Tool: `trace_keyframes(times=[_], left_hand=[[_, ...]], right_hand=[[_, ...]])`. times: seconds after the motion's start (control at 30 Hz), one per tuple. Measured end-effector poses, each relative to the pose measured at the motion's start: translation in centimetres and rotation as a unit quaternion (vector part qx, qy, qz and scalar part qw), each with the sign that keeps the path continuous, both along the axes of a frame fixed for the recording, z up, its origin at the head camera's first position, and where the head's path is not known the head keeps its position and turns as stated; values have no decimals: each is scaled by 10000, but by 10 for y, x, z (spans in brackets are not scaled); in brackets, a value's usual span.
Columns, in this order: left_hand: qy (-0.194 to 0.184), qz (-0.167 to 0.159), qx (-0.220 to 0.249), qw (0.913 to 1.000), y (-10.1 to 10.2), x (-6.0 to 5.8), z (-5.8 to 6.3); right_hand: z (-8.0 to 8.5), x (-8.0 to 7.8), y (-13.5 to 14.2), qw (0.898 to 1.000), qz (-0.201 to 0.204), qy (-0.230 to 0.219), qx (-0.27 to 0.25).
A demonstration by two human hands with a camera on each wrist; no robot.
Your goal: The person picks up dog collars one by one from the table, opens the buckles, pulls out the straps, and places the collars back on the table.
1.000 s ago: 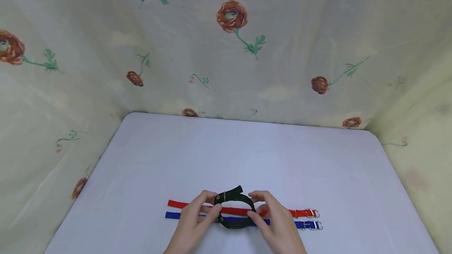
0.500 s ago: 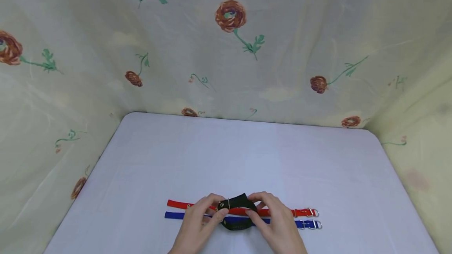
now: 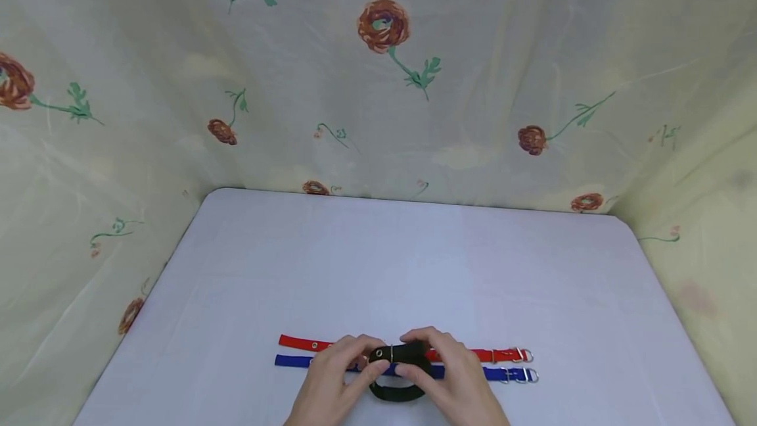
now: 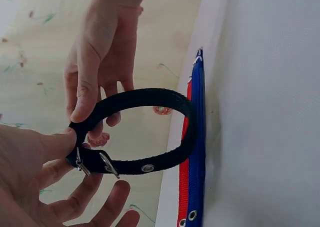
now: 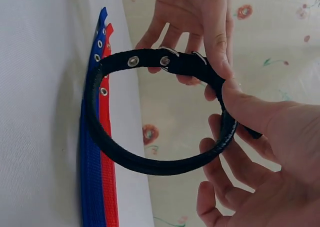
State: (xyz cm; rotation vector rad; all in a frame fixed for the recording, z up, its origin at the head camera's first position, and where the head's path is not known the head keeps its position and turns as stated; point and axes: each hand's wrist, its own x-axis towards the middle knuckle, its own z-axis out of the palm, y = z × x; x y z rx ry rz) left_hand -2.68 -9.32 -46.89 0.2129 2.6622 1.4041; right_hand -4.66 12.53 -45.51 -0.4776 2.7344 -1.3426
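Observation:
A black dog collar, fastened into a loop, is held up between both hands above the table. My left hand pinches it by the metal buckle, thumb on the near side. My right hand pinches the strap close by, its thumb pressing on it in the right wrist view. The strap's loose tail pokes out beside the right thumb. Silver eyelets line the band. Beneath the loop lie a red collar and a blue collar, stretched straight side by side.
A white table spreads out beyond the hands. Flower-printed cloth hangs behind it and along both sides. The red and blue collars have their buckles and D-rings at the right end.
The black collar has come down slightly toward the person and tipped. The right hand has shifted left, closer to the left hand and buckle. The red and blue collars lie as before.

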Motion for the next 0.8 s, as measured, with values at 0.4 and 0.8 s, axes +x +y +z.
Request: trace_keyframes(times=[0.4, 0.8], left_hand=[[503, -42, 94, 9987, 2, 5, -2], [443, 291, 357, 9980, 4, 5, -3]], right_hand=[[-5, 0, 3, 9941, 917, 286, -493], [-4, -1, 0, 9920, 997, -366, -689]])
